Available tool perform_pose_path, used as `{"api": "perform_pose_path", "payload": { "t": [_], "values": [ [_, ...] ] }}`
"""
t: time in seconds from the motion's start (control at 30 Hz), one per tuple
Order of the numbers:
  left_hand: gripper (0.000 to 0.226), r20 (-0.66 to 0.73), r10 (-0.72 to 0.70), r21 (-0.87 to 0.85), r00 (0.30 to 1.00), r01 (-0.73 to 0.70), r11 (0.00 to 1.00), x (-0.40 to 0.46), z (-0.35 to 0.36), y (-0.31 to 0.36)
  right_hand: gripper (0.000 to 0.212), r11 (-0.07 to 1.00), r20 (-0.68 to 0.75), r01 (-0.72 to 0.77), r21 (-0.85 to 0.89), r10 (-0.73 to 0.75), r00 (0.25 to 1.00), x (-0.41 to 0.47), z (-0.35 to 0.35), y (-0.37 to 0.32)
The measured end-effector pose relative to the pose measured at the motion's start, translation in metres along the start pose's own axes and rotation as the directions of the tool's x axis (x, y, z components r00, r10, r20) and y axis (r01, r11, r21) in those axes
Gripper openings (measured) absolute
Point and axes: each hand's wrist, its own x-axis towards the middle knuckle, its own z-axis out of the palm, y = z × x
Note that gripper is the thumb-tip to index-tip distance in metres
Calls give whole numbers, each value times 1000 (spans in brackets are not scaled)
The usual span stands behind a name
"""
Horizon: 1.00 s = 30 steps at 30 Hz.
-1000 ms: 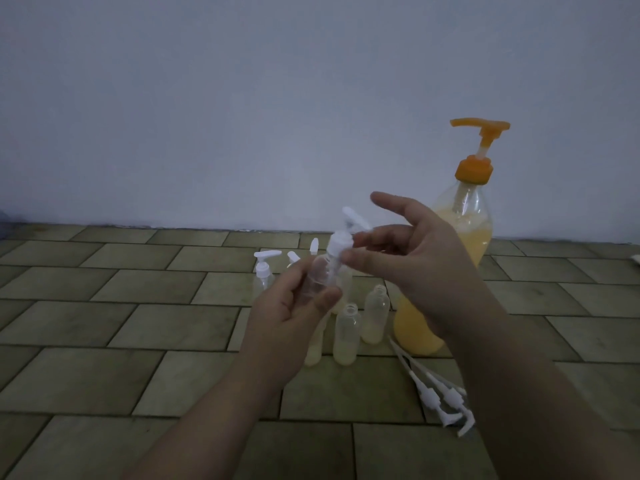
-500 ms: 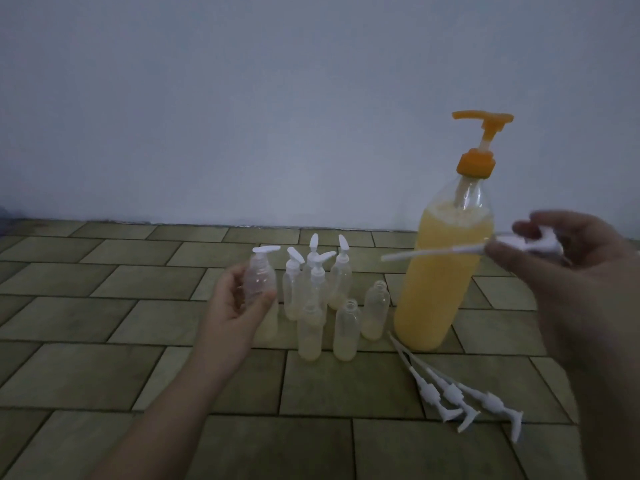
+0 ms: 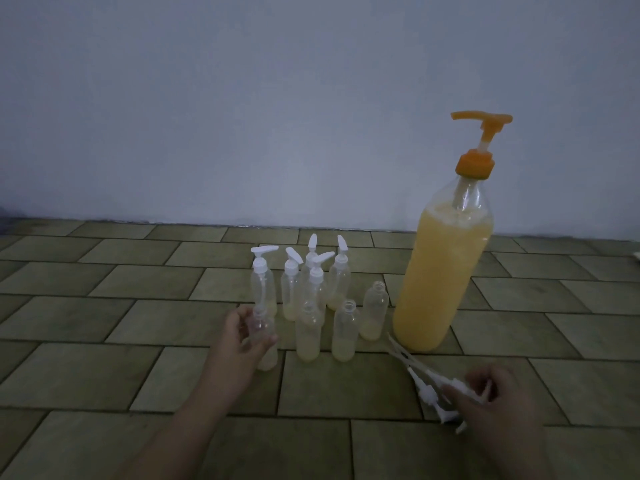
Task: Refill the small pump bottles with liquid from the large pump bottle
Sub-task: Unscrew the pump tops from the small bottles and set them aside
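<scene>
A large clear bottle (image 3: pixel 440 289) of orange-yellow liquid with an orange pump (image 3: pixel 479 140) stands on the tiled floor at the right. Several small clear bottles (image 3: pixel 311 289) cluster left of it, some with white pump tops, three uncapped (image 3: pixel 344 332). My left hand (image 3: pixel 239 337) grips an uncapped small bottle (image 3: pixel 264 337) that stands on the floor at the cluster's front left. My right hand (image 3: pixel 491 393) holds a white pump head (image 3: pixel 460 386) low over the loose pump heads (image 3: pixel 426 386) lying on the floor.
A pale wall rises behind the bottles. Olive floor tiles spread left and in front of the cluster. A small pale object (image 3: pixel 636 254) shows at the far right edge.
My right hand pulled the pump head out of the small bottle and carried it right, then down to the loose pumps. My left hand lowered the uncapped bottle to the floor.
</scene>
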Motion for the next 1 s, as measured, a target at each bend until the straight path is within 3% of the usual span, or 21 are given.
{"api": "perform_pose_path", "payload": {
  "t": [0.07,0.2,0.3,0.37,0.4,0.53,0.63,0.73,0.8,0.9,1.0],
  "values": [
    [48,26,-2,-16,1000,2,1000,3,-3,-3,33,995,32,36,-90,-33,999,1,6,3],
    [58,35,26,-146,999,-21,989,0,-15,-13,36,990,111,97,-106,-85,990,2,9,4],
    [51,-180,2,-248,984,-47,968,5,-22,-13,41,983,161,134,-122,-114,980,1,9,1],
    [39,-313,-95,-152,945,49,987,26,-27,-8,44,976,122,187,-111,-173,977,1,9,0],
    [41,-306,-128,-74,944,110,991,40,-28,-4,45,969,75,225,-105,-218,973,1,8,-1],
    [72,41,-155,130,987,148,980,87,-26,2,38,925,-69,360,-123,-370,926,1,3,-7],
    [70,187,-173,139,967,148,979,104,-14,-2,40,906,-73,414,-86,-420,905,0,5,-10],
    [51,52,-169,150,984,160,976,107,-3,-1,15,858,-132,513,16,-507,852,0,7,-14],
    [40,-39,-156,51,987,158,986,100,-5,7,23,825,-163,562,58,-548,821,-3,6,-19],
    [20,-127,-45,-172,991,22,985,81,-18,41,15,780,-199,624,56,-603,772,-9,3,-42],
    [19,-199,129,-200,971,-169,965,58,-26,89,9,781,-165,619,80,-602,781,-16,0,-91]
  ]
}}
